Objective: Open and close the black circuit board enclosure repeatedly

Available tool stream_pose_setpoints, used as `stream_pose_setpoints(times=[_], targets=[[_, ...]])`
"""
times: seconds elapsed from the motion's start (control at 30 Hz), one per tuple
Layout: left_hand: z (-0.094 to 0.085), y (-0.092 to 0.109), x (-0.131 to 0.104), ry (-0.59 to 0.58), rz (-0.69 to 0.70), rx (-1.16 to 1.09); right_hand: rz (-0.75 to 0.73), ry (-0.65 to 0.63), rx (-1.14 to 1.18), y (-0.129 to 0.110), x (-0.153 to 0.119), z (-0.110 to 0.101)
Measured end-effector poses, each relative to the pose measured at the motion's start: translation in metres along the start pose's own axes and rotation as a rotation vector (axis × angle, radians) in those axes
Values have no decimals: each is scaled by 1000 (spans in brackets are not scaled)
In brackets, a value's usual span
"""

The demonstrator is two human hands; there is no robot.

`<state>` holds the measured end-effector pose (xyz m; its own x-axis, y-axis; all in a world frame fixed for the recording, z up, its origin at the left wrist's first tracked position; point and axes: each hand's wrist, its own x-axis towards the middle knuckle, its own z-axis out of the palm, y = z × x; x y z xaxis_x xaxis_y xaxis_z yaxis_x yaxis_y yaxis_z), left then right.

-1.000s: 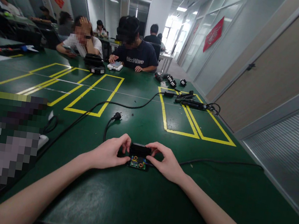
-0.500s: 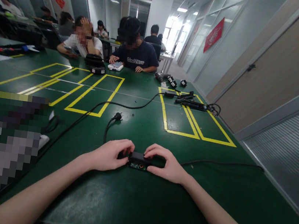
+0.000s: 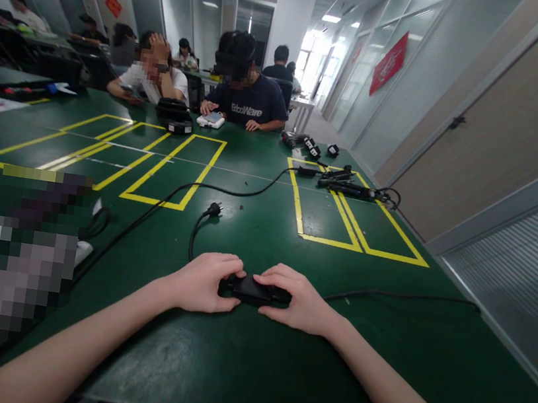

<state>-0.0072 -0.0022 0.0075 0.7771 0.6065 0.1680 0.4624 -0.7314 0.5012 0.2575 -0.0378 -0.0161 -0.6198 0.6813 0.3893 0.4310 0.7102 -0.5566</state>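
A black power adapter lies on the green table between my two hands, its casing covering the inside. My left hand grips its left end, thumb at the near side and fingers on the top and far side. On the right end, my right hand holds it in the same way, fingertips on the lid and thumb along the near edge. Beyond my left hand, a cord with a black plug curves up across the table. Another black cable runs off to the right from behind my right hand.
Yellow tape rectangles mark the green table. A long cable crosses it diagonally. Black tools and cords lie at the far right. Blurred-out items are at the left. Across the table, two people sit; one touches a white device.
The green circuit board and copper coil seen at the adapter's near side are now covered; the black lid has come down flush between my hands. The view has shifted slightly.
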Motion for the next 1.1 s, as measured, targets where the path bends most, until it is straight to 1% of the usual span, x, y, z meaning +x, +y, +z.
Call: stream_pose_setpoints(times=[0.1,0.2,0.33,0.47,0.6,0.77,0.87,1.03,1.1], targets=[[3,0,2,18,55,66,-13,-5,-83,-2,2,-1],[4,1,4,16,69,134,14,-43,-126,-7,5,-4],[3,4,5,-23,94,168,38,-89,-186,-10,6,-5],[1,7,5,-9,117,190,33,-108,-268,-12,6,-3],[2,6,5,17,153,204,23,-84,-282,-13,6,-3],[3,5,5,13,139,214,-36,-5,-253,-9,3,-1],[5,6,5,27,149,213,-51,-6,-258,-9,3,-1],[7,8,4,19,129,185,-8,-6,-203,-15,6,-3],[6,10,5,21,114,158,-38,4,-194,-15,6,-3]])
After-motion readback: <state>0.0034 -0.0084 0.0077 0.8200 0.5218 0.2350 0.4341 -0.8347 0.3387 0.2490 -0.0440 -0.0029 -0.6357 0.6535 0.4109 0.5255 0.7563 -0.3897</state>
